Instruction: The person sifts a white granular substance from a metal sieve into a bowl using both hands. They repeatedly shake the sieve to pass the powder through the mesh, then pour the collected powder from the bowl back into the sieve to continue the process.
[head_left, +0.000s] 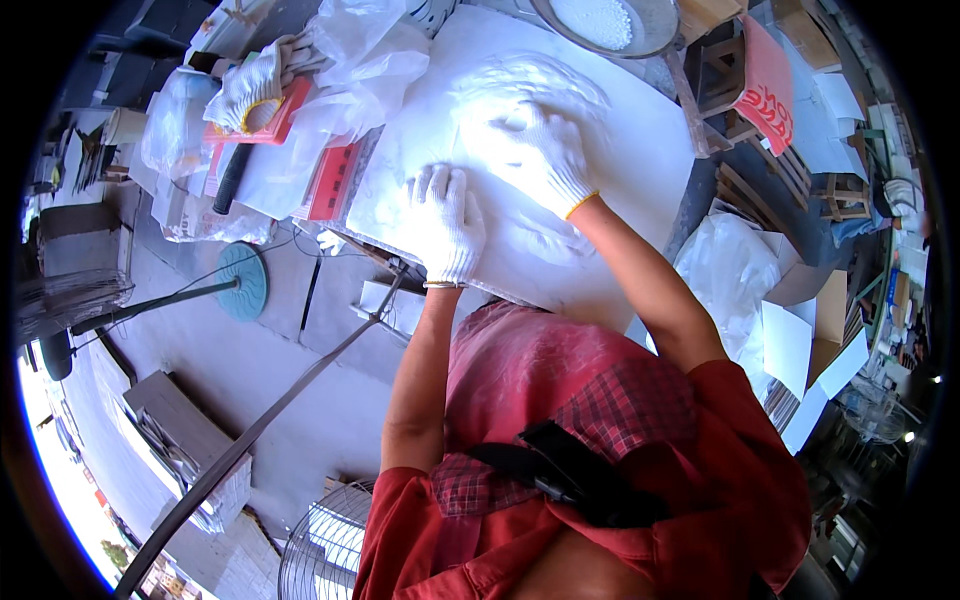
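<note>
Both my hands wear white knit gloves over a pale tabletop (650,150) glaring with light. My left hand (440,222) lies palm down near its left edge, fingers stretched forward side by side. Farther right and deeper in, my right hand (545,160) bears down on a loose white heap (560,85), which looks like powder. Its fingers curl downward and close together; whatever is in them is lost in the glare. Ridges and smears of the same white stuff spread around the right hand.
A round pan (660,30) with white grains stands at the far right. Spare gloves (247,100), red boxes (333,182) and clear plastic bags (365,65) crowd the left. A metal pole (270,415) slants across lower left, near a wire fan guard (325,540). Open cartons (830,310) stand right.
</note>
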